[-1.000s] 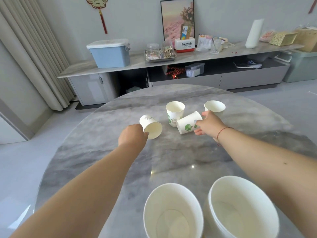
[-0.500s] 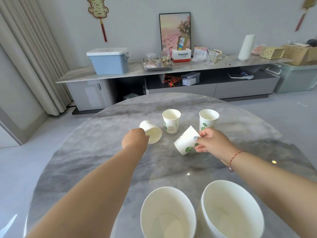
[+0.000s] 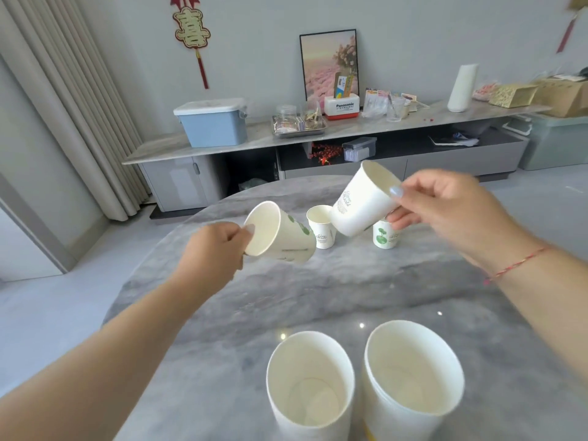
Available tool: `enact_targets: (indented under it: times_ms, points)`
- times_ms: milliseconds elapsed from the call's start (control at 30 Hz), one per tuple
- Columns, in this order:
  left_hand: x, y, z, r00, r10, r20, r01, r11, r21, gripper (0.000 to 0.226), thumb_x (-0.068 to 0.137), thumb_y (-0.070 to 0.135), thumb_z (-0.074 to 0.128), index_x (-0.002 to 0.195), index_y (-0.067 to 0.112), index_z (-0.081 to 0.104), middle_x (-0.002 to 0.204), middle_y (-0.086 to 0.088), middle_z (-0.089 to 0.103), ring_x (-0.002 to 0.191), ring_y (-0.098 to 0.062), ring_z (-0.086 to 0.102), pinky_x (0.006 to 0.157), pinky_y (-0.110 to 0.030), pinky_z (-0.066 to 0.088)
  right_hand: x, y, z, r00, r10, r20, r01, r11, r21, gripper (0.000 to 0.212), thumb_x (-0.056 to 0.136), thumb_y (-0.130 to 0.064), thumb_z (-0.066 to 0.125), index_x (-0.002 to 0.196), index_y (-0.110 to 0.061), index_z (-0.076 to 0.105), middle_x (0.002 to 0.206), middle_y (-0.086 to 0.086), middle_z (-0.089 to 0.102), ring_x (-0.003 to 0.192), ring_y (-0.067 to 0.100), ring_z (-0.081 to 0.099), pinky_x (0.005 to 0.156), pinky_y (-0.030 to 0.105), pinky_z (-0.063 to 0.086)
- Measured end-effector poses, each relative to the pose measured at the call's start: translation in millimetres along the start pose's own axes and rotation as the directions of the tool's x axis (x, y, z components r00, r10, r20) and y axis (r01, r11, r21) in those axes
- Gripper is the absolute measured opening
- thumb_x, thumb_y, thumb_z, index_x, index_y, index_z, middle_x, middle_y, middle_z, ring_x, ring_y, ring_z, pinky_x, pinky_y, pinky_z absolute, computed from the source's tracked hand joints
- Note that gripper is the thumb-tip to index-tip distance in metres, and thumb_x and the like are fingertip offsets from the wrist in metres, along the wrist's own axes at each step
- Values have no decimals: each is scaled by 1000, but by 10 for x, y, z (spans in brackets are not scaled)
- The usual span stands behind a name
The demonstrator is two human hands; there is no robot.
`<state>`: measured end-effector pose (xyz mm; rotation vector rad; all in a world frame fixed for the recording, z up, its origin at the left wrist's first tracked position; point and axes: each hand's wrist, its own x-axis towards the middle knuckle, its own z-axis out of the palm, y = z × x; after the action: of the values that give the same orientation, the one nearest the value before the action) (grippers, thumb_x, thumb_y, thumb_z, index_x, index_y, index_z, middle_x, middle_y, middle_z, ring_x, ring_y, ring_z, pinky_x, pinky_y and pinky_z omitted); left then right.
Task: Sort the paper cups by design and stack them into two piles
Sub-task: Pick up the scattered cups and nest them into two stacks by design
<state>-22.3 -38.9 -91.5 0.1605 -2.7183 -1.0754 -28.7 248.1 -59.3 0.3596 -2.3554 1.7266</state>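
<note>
Bright, even daylight fills the room, with small glare spots glinting on the polished counter (image 3: 413,281). The right hand (image 3: 445,205) smears with motion blur, and the wide lens bends the curtain (image 3: 63,106) at the edge.

I am seeing my left hand (image 3: 216,249) pinching the rim of a tilted cup with green leaf print (image 3: 280,233), mouth facing me, off the table. My right hand (image 3: 445,208) is gripping a raised cup with grey script (image 3: 362,202), tilted, mouth pointing up and away. Between the two grips a script-print cup (image 3: 322,227) is standing upright; just under the right grip a leaf-print cup (image 3: 385,235) is standing. Nearest me, below both grips, the left stack (image 3: 310,386) and the right stack (image 3: 413,377) are standing upright, mouths open.
</note>
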Motion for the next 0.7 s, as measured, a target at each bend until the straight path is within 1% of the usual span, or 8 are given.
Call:
enact_targets:
  times_ms: [100, 167, 233, 300, 433, 467, 567, 700]
  points:
    - [-399, 198, -411, 999, 54, 9, -52, 991, -125, 47, 94, 32, 50, 59, 1, 44, 37, 4, 33, 36, -14, 26, 43, -24, 21, -342, -459, -225, 987, -148, 64, 147, 989, 27, 31, 74, -30, 63, 80, 0, 64, 70, 21, 68, 61, 21, 64, 61, 24, 56]
    - [-702, 323, -618, 993, 95, 62, -83, 980, -180, 49, 94, 30, 51, 55, 4, 38, 40, 3, 27, 43, -17, 21, 44, -24, 17, -664, -636, -345, 971, -211, 114, 210, 978, 18, 39, 71, -45, 67, 78, -6, 67, 75, 18, 70, 60, 24, 65, 60, 26, 55]
    - [-924, 397, -725, 985, 135, 108, -115, 977, -178, 51, 93, 29, 53, 55, -1, 36, 41, 4, 26, 46, -17, 21, 42, -23, 18, -918, -675, -419, 963, -198, 184, 203, 979, -10, 47, 64, -61, 69, 77, -16, 69, 73, 12, 71, 60, 26, 66, 59, 27, 55]
    - [-1083, 453, -756, 976, 156, 152, -138, 983, -123, 51, 91, 31, 53, 54, 1, 36, 42, 7, 27, 45, -15, 22, 43, -24, 20, -1093, -651, -445, 959, -159, 235, 174, 984, -46, 48, 58, -69, 69, 71, -22, 69, 73, 9, 71, 59, 23, 66, 58, 26, 55]
    - [-1234, 482, -677, 967, 124, 222, -129, 992, 7, 50, 90, 35, 54, 48, 14, 36, 43, 7, 28, 42, -11, 22, 47, -27, 20, -1255, -609, -363, 943, -114, 313, 183, 962, -204, 42, 62, -65, 67, 72, -25, 67, 74, 8, 67, 57, 13, 60, 55, 24, 51]
    - [-1259, 469, -638, 966, 105, 237, -119, 992, 47, 51, 90, 37, 53, 48, 15, 37, 41, 7, 30, 40, -11, 24, 46, -26, 22, -1273, -591, -338, 937, -112, 330, 208, 939, -273, 36, 65, -61, 66, 73, -26, 66, 73, 5, 66, 56, 9, 57, 54, 24, 49]
    - [-1334, 430, -543, 964, 32, 265, -70, 988, 137, 54, 89, 50, 47, 47, 16, 49, 40, 3, 45, 35, -9, 35, 44, -24, 34, -1314, -577, -280, 926, -79, 368, 250, 859, -447, 17, 74, -47, 70, 78, -32, 64, 67, -9, 63, 57, 6, 54, 51, 13, 40]
    - [-1362, 383, -522, 967, -2, 256, -30, 992, 125, 54, 90, 54, 43, 52, 17, 55, 43, 2, 51, 34, -5, 41, 51, -26, 42, -1325, -582, -274, 924, -15, 382, 203, 866, -457, 14, 74, -44, 67, 77, -30, 64, 66, -7, 67, 58, 9, 60, 51, 15, 45]
